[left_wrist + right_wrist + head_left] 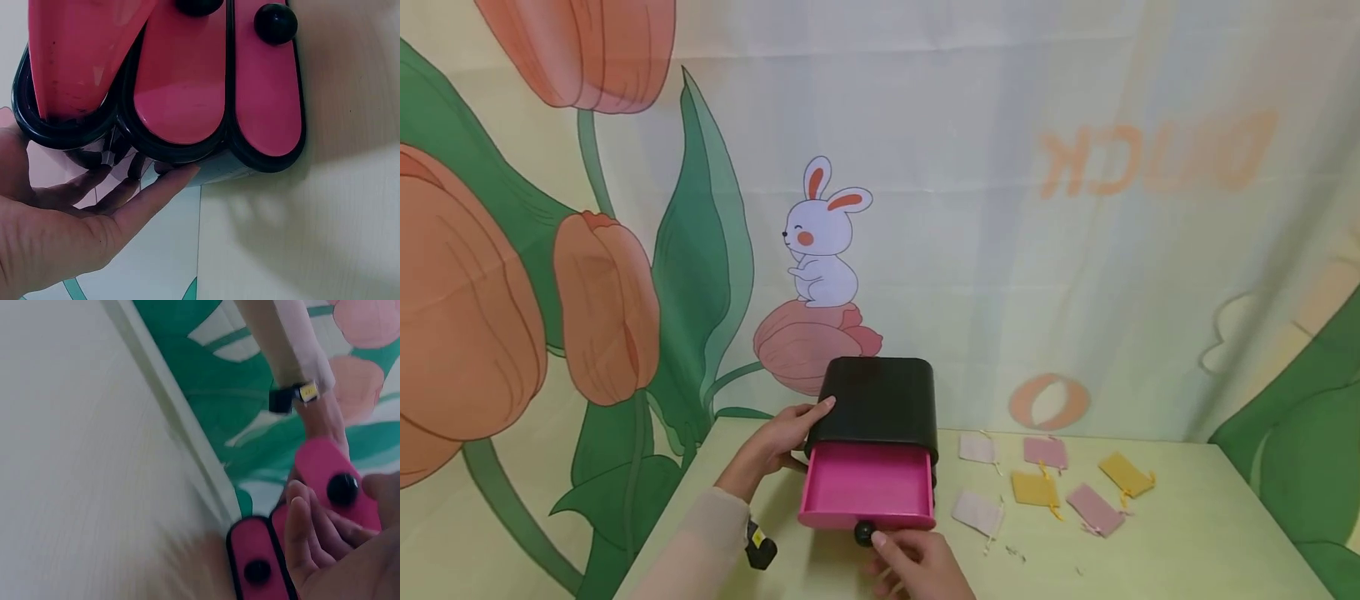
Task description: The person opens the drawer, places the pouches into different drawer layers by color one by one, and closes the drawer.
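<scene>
A black drawer cabinet [880,400] with pink drawer fronts stands on the table against the backdrop. Its top drawer [868,483] is pulled out, and no contents show in it. My left hand [786,433] presses against the cabinet's left side, one digit at the top edge. In the left wrist view, the fingers [147,197] spread along that side below the drawer fronts. My right hand [925,562] is at the drawer's round black knob [865,533], thumb tip against its edge. In the right wrist view, the loosely bent fingers [300,519] stand apart from the knob.
Several small drawstring pouches lie to the right: white pouches [977,510], pink pouches [1096,508] and yellow pouches [1034,489]. Tiny items [1015,552], too small to name, lie nearer me. A printed backdrop [970,250] hangs behind the table [1195,517].
</scene>
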Action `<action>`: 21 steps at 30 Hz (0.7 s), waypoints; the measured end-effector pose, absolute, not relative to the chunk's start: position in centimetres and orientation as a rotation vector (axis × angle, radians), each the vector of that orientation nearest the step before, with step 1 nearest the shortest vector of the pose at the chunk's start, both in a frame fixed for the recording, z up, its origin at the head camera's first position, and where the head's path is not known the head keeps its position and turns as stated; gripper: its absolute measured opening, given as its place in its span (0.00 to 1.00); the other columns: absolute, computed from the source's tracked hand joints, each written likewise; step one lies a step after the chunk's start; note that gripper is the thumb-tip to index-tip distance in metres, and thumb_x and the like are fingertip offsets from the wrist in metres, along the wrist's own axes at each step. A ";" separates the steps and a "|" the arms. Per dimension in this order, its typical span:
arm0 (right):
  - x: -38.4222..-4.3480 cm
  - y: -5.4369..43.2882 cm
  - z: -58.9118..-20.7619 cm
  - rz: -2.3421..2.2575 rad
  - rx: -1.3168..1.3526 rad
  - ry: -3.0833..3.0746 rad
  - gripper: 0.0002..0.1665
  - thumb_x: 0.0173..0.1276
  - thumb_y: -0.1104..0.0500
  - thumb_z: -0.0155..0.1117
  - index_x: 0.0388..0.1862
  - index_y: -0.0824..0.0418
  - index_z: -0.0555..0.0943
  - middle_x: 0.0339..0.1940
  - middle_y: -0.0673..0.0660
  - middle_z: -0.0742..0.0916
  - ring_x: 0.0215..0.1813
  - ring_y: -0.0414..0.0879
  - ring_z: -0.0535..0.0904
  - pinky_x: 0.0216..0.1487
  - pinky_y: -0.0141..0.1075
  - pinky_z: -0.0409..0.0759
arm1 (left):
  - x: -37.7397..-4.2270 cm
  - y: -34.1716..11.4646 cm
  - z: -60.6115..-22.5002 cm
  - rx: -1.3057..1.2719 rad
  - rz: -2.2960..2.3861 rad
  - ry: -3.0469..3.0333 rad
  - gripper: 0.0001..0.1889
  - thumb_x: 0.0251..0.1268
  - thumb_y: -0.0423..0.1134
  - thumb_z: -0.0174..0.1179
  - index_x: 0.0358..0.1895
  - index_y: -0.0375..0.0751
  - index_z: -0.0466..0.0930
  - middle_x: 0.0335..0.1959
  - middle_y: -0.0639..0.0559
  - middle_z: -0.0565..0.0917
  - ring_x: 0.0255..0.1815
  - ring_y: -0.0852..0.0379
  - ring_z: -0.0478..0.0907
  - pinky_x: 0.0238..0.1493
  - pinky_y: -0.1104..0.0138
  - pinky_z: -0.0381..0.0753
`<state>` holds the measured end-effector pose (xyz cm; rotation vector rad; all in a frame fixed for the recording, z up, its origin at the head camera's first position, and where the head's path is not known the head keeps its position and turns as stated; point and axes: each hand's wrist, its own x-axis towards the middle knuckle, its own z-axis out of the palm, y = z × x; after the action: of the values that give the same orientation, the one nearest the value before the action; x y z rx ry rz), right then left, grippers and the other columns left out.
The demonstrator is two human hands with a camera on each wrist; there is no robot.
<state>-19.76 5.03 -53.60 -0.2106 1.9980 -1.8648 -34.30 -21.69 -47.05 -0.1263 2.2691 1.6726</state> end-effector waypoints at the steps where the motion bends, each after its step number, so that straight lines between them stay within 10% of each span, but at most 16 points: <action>1: -19.9 5.8 -53.8 -1.828 -0.241 2.016 0.27 0.78 0.41 0.66 0.48 0.65 0.89 0.37 0.60 0.92 0.33 0.48 0.88 0.36 0.39 0.87 | -34.3 -21.7 -47.1 -0.126 1.671 2.271 0.56 0.69 0.75 0.57 0.82 0.31 0.55 0.74 0.26 0.69 0.69 0.21 0.72 0.45 0.37 0.88; 13: -24.5 16.4 -56.7 -1.456 -0.199 2.709 0.14 0.72 0.50 0.75 0.34 0.58 0.86 0.26 0.49 0.85 0.27 0.44 0.78 0.28 0.34 0.77 | -34.4 -21.8 -46.8 -0.127 1.655 2.280 0.55 0.70 0.74 0.57 0.82 0.32 0.55 0.75 0.26 0.68 0.69 0.21 0.71 0.45 0.37 0.88; 21: -26.4 18.8 -59.9 -1.146 0.053 3.001 0.25 0.67 0.41 0.77 0.26 0.57 0.77 0.21 0.50 0.77 0.26 0.44 0.71 0.30 0.37 0.70 | -34.3 -21.7 -47.1 -0.123 1.684 2.268 0.55 0.69 0.74 0.58 0.81 0.31 0.58 0.72 0.27 0.71 0.66 0.24 0.74 0.44 0.36 0.88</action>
<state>-26.40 18.75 -59.85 0.0533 3.0005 -1.1463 -34.25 -21.69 -47.09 -0.1228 2.2682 1.6844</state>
